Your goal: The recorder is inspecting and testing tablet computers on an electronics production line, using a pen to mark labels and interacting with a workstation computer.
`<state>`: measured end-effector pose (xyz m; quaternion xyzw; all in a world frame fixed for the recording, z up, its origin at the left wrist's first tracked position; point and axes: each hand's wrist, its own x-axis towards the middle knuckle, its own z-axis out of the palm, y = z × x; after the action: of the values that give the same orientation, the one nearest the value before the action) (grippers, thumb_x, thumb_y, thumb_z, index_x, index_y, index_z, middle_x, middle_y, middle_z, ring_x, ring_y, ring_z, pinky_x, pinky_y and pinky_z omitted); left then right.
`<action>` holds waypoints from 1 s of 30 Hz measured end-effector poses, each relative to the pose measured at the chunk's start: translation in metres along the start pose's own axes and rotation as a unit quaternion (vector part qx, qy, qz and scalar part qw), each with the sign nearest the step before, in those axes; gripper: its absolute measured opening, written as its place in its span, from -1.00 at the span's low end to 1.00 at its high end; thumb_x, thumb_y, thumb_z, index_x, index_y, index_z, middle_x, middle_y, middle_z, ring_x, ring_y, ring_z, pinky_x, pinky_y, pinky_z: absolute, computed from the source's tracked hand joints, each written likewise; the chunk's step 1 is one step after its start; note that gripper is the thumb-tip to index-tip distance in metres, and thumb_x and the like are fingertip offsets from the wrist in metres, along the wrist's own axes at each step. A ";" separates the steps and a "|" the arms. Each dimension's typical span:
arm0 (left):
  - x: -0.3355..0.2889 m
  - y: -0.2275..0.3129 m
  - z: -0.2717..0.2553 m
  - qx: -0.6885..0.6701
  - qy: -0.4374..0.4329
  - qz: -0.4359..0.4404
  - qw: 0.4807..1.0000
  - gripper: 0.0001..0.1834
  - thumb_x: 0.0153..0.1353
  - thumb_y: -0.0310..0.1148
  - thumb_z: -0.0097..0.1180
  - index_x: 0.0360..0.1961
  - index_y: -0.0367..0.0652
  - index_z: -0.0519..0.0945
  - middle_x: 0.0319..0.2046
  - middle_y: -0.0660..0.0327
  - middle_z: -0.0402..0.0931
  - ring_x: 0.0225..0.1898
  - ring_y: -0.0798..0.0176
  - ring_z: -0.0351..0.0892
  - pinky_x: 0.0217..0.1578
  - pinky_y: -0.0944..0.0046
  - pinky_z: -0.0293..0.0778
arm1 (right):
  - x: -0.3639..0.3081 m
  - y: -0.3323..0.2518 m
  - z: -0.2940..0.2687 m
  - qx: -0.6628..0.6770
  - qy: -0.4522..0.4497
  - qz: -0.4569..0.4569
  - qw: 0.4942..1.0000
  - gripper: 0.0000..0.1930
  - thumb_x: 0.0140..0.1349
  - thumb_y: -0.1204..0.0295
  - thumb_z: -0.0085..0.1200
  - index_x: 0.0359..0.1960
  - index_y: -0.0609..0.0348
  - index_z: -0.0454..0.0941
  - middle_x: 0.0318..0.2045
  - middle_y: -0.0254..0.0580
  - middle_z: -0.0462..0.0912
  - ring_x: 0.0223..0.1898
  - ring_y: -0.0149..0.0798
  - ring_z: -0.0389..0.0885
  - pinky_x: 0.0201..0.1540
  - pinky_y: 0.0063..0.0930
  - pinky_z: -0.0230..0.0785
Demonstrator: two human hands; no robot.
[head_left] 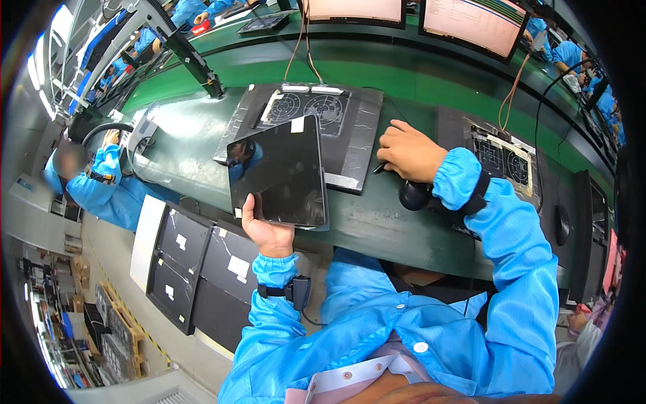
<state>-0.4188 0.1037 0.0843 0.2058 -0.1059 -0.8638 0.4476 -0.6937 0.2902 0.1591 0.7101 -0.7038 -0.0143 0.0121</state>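
Left hand (269,236), mine, grips the black tablet (279,176) by its near edge, before the vented fixture (361,138); my right hand (410,152), right of that fixture, curls round a slim dark tool (380,168); held one-handed, the tablet could slip.

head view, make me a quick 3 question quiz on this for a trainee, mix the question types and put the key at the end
1. Multiple choice: what does the left hand hold?
A) a keyboard
B) a glossy dark tablet-like panel
C) a red cup

2. True or false: the right hand is apart from that panel.

3. Fill in the colour: the wristband on the left sleeve is ____.

Key: 1: B. 2: True; a gap shows between them. 3: Black.
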 end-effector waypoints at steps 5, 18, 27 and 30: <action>0.000 -0.003 0.002 -0.024 0.003 -0.022 0.999 -0.76 0.29 -0.20 0.16 -0.13 -0.10 0.64 0.01 0.11 0.65 0.09 -0.11 0.58 0.20 -0.20 0.44 | -0.009 -0.049 -0.022 0.359 0.241 0.075 0.898 -0.77 0.29 0.38 0.19 -0.06 0.15 0.60 -0.20 -0.03 0.69 -0.18 0.07 0.67 -0.17 -0.18 0.53; -0.002 -0.006 0.007 -0.028 -0.022 -0.016 0.999 -0.76 0.30 -0.26 0.12 -0.09 -0.12 0.63 0.06 0.11 0.62 0.11 -0.07 0.56 0.24 -0.17 0.40 | -0.003 -0.083 -0.025 0.299 0.301 0.079 0.902 -0.80 0.26 0.38 0.20 -0.14 0.17 0.63 -0.31 -0.12 0.65 -0.27 0.02 0.65 -0.22 -0.16 0.49; -0.001 -0.006 0.005 0.003 -0.086 -0.037 0.996 -0.65 0.36 -0.29 0.00 0.09 -0.19 0.59 0.11 0.08 0.59 0.17 -0.05 0.54 0.25 -0.12 0.41 | -0.008 -0.069 -0.029 0.258 0.234 0.027 0.937 -0.85 0.27 0.42 0.18 -0.20 0.19 0.58 -0.31 -0.05 0.64 -0.25 0.10 0.63 -0.20 -0.03 0.46; -0.002 -0.005 0.004 0.007 -0.120 -0.064 0.991 -0.66 0.37 -0.29 0.00 0.07 -0.19 0.60 0.12 0.07 0.59 0.16 -0.04 0.55 0.25 -0.11 0.41 | -0.008 -0.069 -0.030 0.279 0.252 0.020 0.927 -0.85 0.27 0.43 0.18 -0.19 0.20 0.56 -0.31 -0.05 0.64 -0.24 0.11 0.63 -0.20 -0.02 0.46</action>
<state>-0.4233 0.1077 0.0871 0.1098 -0.1518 -0.9083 0.3741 -0.6239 0.2987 0.1866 0.6507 -0.6675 0.3619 -0.0089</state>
